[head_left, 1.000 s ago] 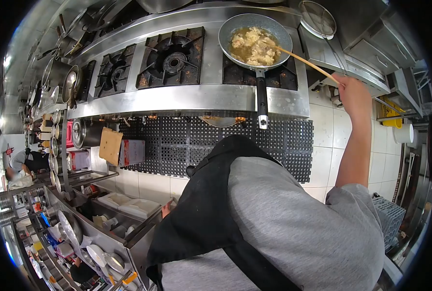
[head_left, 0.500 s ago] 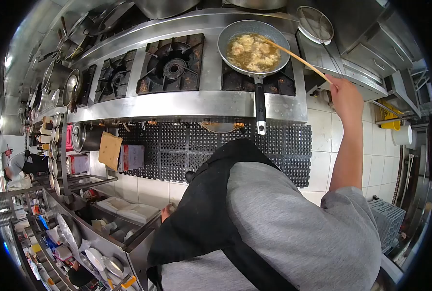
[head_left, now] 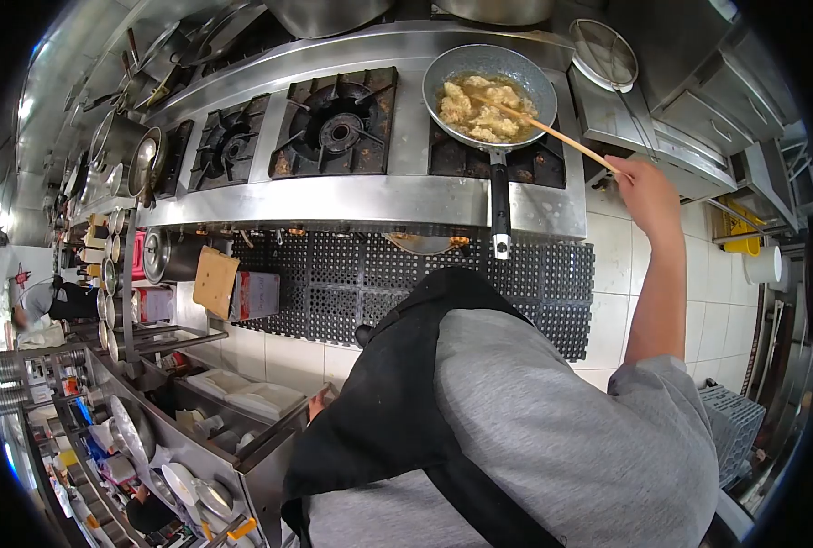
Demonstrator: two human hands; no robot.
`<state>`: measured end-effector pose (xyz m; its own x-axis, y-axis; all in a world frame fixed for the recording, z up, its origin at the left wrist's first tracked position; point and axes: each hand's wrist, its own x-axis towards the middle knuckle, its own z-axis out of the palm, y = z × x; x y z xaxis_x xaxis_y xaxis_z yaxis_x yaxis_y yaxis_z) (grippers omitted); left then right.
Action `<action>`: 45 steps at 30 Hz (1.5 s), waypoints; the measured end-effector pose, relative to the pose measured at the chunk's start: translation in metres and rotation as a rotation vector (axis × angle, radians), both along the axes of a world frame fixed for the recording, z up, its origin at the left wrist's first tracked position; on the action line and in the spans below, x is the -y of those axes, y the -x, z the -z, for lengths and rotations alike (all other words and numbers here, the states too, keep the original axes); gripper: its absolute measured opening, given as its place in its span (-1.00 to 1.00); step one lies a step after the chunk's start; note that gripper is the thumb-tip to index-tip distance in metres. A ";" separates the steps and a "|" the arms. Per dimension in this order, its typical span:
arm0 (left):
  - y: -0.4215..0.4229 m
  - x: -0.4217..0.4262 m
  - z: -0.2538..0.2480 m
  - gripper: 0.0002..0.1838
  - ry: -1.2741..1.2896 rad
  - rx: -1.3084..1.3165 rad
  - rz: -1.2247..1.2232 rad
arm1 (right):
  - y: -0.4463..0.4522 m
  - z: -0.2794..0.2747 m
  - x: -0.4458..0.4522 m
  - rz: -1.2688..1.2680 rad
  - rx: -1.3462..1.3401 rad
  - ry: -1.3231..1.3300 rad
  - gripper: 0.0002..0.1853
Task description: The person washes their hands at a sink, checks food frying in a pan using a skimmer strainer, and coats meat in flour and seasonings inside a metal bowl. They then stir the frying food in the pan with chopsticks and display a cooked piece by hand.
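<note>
My right hand (head_left: 651, 196) is closed around a pair of long wooden cooking chopsticks (head_left: 571, 142). Their tips reach among battered, pale golden pieces of food (head_left: 481, 108) frying in bubbling oil. All of this is in a grey frying pan (head_left: 534, 80) on the right-hand burner, its black handle (head_left: 500, 196) pointing toward me. Of my left hand (head_left: 318, 404), only a few fingers show beside the edge of the steel counter at lower left. My apron and body hide the rest of it, so its grip is unclear.
Left of the pan are more gas burners (head_left: 340, 132). A wire strainer (head_left: 604, 50) lies on the unit at right. Large pots stand behind the stove. A black rubber mat (head_left: 333, 283) covers the floor. Another person (head_left: 55, 300) works at far left.
The chopstick tips have moved lower and deeper among the frying pieces, which have shifted in the oil. My right hand stays on the chopsticks. The whole view has shifted slightly.
</note>
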<state>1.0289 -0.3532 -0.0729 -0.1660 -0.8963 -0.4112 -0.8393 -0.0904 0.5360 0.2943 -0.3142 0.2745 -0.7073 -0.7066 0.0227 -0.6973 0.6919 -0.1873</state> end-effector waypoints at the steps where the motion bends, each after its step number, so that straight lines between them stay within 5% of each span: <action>1: -0.003 0.000 0.001 -0.38 0.000 0.001 0.001 | -0.002 -0.002 0.001 0.009 -0.006 -0.008 -0.72; 6: 0.008 0.008 -0.005 -0.38 -0.134 0.198 -0.014 | 0.008 0.011 0.008 0.049 -0.129 -0.117 -0.72; 20: 0.019 0.010 -0.017 -0.42 -0.116 0.160 -0.019 | 0.009 0.030 0.010 0.010 -0.123 -0.088 -0.69; 27: 0.039 0.009 -0.048 -0.45 -0.065 0.170 0.030 | 0.004 -0.015 -0.007 0.096 -0.178 0.023 -0.73; 34: -0.004 0.002 0.014 -0.40 -0.103 0.076 0.044 | 0.002 -0.030 -0.015 -0.031 -0.170 -0.136 -0.73; 39: 0.012 -0.001 -0.014 -0.37 -0.073 0.144 0.027 | -0.014 -0.055 -0.018 -0.011 0.104 -0.083 -0.74; 45: 0.030 0.007 -0.017 -0.40 -0.137 0.225 -0.012 | 0.003 0.002 -0.004 -0.078 -0.149 -0.058 -0.72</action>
<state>0.9991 -0.3598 -0.0560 -0.0459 -0.8312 -0.5541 -0.9346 -0.1601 0.3177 0.2914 -0.3101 0.2722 -0.6419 -0.7625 0.0810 -0.7665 0.6410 -0.0394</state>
